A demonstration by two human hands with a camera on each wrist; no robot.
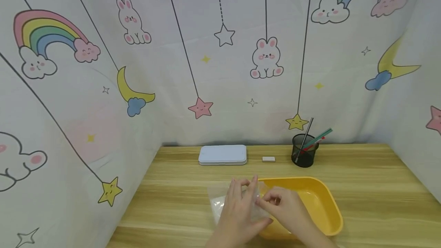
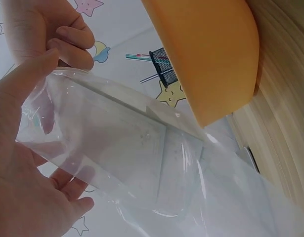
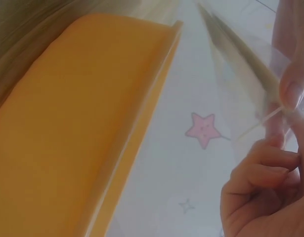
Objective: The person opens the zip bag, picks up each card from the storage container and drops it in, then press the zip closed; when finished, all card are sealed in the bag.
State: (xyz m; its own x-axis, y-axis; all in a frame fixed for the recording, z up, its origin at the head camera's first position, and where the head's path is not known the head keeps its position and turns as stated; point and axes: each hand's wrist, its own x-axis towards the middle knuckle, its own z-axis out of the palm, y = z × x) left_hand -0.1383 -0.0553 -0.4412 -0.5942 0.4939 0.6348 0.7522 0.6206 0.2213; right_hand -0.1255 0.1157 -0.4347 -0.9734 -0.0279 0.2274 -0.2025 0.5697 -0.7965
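Note:
A clear plastic bag [image 1: 217,204] with flat, see-through rectangular sheets [image 2: 127,143] inside is held up over the left side of a yellow tray [image 1: 337,217]. My left hand [image 1: 237,208] grips the bag, its thumb along the near face and its fingers behind, as the left wrist view shows. Beside it, my right hand [image 1: 287,206] pinches the bag's edge near the left thumb, the other fingers curled in. In the right wrist view, the bag [image 3: 245,69] hangs edge-on beside the tray's wall [image 3: 87,98].
Toward the back of the wooden table [image 1: 172,202] lie a white flat case [image 1: 222,155] and a small white eraser-like block [image 1: 268,159]. A black mesh cup [image 1: 304,156] with pens stands at the back right. Printed curtains [image 1: 234,79] enclose the back and sides.

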